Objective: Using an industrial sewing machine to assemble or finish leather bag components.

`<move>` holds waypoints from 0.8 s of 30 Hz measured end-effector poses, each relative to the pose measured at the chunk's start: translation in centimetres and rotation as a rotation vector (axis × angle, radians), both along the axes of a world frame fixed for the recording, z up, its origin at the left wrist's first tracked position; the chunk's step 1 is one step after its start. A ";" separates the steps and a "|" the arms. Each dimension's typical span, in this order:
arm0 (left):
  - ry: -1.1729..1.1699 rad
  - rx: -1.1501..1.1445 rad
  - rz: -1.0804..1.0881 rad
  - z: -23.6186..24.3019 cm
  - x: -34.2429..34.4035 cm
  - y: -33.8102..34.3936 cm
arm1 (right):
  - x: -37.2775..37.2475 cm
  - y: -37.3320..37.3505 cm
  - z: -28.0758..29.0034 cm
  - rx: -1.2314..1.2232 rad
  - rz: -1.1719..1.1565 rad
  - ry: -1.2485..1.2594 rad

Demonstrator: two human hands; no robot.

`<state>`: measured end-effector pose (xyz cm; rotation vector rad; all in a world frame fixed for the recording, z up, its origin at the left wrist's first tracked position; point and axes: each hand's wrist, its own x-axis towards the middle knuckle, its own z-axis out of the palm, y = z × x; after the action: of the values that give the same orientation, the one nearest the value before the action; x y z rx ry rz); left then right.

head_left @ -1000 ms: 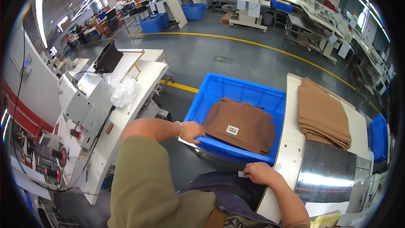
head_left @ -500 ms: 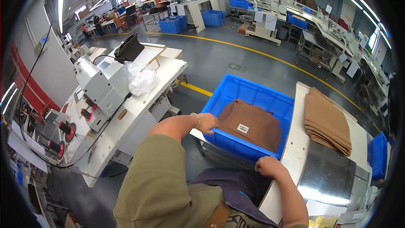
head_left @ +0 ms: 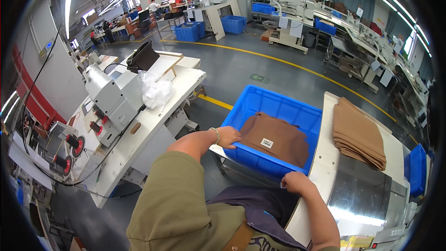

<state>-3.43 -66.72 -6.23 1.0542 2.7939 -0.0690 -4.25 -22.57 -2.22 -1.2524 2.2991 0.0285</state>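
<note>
Gripping the near-left rim of the blue plastic crate (head_left: 297, 104), the left hand (head_left: 228, 137) had its fingers folded over the edge, with a beaded bracelet (head_left: 216, 135) around its wrist. At four o'clock from it, the right hand (head_left: 297, 182) was beside the crate's near-right corner with its fingers curled; whether they held anything could not be told, though a small pale edge showed at their tips. Inside the crate, at three o'clock from the left hand, brown cut panels (head_left: 290, 142) lay flat in a pile, the top one bearing a white label (head_left: 266, 143). At three o'clock from the crate, a stack of lighter brown panels (head_left: 357, 130) rested on a white worktable (head_left: 320, 162), and at four o'clock a shiny dark metal plate (head_left: 360, 186) was set in that table. Toward nine o'clock, red-and-black thread spools (head_left: 73, 142) stood near a grey-white sewing machine (head_left: 109, 93). At ten o'clock, a crumpled clear plastic bag (head_left: 157, 92) lay near a dark brown bag (head_left: 143, 57). Farther out, between eleven and twelve, a green arrow sign (head_left: 260, 79) marked the grey floor (head_left: 232, 67).
</note>
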 end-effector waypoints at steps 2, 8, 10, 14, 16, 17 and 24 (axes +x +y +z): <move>0.011 0.020 -0.001 0.1 0.1 -0.2 | 0.0 -0.1 0.0 0.010 -0.003 -0.007; 0.042 0.067 -0.024 0.1 -0.1 -0.1 | 0.2 -0.2 1.1 0.044 -0.009 -0.010; 0.050 0.066 -0.024 0.1 -0.1 -0.1 | 0.1 -0.4 1.1 0.058 0.025 -0.011; 0.029 0.072 -0.020 0.1 0.1 -0.1 | 0.1 -0.2 0.7 0.063 -0.002 -0.028; 0.045 0.083 -0.032 -0.1 0.1 -0.1 | 0.0 0.1 0.0 -0.012 -0.002 -0.012; 0.044 0.085 -0.034 -0.1 0.0 -0.2 | -0.1 0.3 -0.3 -0.011 -0.005 -0.013; 0.043 0.106 -0.028 -0.4 -0.1 -0.5 | -0.3 -0.1 -0.2 0.015 -0.003 -0.020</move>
<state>-3.56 -67.23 -6.64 1.1282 2.8500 0.0547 -4.51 -22.63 -2.39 -1.2363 2.2794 0.0313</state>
